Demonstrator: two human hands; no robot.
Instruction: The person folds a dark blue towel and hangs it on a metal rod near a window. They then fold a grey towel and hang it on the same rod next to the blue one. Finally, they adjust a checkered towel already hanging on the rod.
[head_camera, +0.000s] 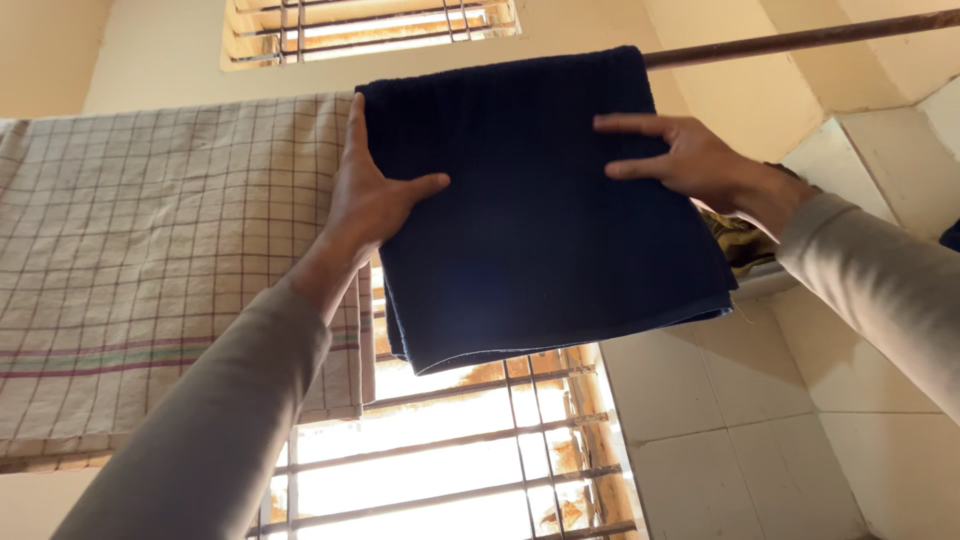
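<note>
**A:** Where's the towel sitting from where you are?

**B:** I've got the dark blue towel (540, 200) folded over the brown rail (800, 40), near the rail's middle, hanging down in front of the barred window (470, 450). It sits between my two hands. My left hand (372, 195) is at the towel's left edge, fingers running up along that edge and the thumb pressed flat on the front face. My right hand (680, 155) lies on the upper right part of the front, near the right edge.

**A:** Are you gripping it?

**B:** The right hand is spread flat with fingers extended, resting on the cloth, not closed on anything. On the left, I cannot tell whether the fingers wrap behind the edge or just lie against it; only the thumb clearly touches the front.

**A:** What's beside it?

**B:** A pale checked cloth (160, 260) hangs on the same rail just to the left, its right edge behind my left hand and touching or nearly touching the towel.

**A:** Anything you can't see?

**B:** The towel covers the rail where it drapes, so I can't see the fold itself or the back layer, apart from a strip at the lower left. The checked cloth is cut off at the left. A crumpled yellowish cloth (735, 240) on the tiled ledge (850, 150) is mostly hidden by my right wrist.
</note>
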